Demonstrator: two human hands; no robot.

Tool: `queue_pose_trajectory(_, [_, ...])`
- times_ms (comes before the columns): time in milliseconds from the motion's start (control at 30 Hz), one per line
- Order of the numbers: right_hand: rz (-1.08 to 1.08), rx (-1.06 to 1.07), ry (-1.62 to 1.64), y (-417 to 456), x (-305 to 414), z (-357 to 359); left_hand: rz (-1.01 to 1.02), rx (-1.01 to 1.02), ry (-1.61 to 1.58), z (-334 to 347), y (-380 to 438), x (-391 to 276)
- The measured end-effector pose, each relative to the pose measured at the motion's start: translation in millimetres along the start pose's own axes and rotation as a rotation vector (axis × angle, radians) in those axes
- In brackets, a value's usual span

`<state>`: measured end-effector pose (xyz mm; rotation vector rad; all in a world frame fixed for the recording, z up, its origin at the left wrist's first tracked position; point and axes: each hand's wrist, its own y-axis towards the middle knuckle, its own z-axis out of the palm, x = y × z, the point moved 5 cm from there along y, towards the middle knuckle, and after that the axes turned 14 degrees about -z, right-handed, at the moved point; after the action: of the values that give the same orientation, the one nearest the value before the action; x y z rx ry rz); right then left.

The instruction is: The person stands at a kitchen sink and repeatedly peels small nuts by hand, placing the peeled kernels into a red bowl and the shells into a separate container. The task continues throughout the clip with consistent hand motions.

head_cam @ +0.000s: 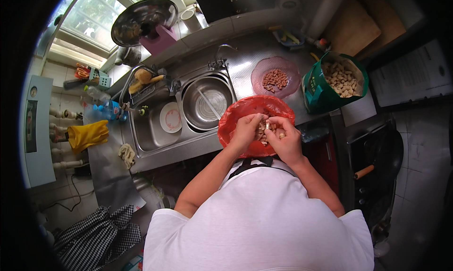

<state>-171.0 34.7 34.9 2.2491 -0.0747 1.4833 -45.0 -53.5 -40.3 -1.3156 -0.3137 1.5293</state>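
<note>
My left hand (246, 129) and my right hand (287, 138) are close together over a bin or bowl lined with a red plastic bag (228, 124). Thumb and fingers of the right hand pinch a pale peanut shell (268, 125). The left fingertips are drawn together beside it; whether they hold anything is too small to tell. Broken peanut shells (264, 142) lie in the red bag below, partly hidden by the hands. Beyond it, reddish shelled peanuts (275, 80) rest on a pink ribbed plate (257, 71). To the right stands a green bag (313, 90) filled with unshelled peanuts (340, 78).
On the left is a double sink with a steel basin (208, 103) in one bowl and a white plate (171, 117) in the other. Yellow rubber gloves (87, 134) hang at far left. A wok (384, 150) sits on the stove at right. A faucet (226, 48) rises behind the sink.
</note>
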Motion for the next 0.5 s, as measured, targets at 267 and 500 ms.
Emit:
queue_pose_trajectory(267, [0.295, 0.165, 0.112, -25, -54, 17, 0.195, -0.182, 1.05, -17, -14, -27])
queue_pose_trajectory(500, [0.716, -0.023, 0.745, -32, -70, 12, 0.474, -0.161, 0.889, 22, 34, -92])
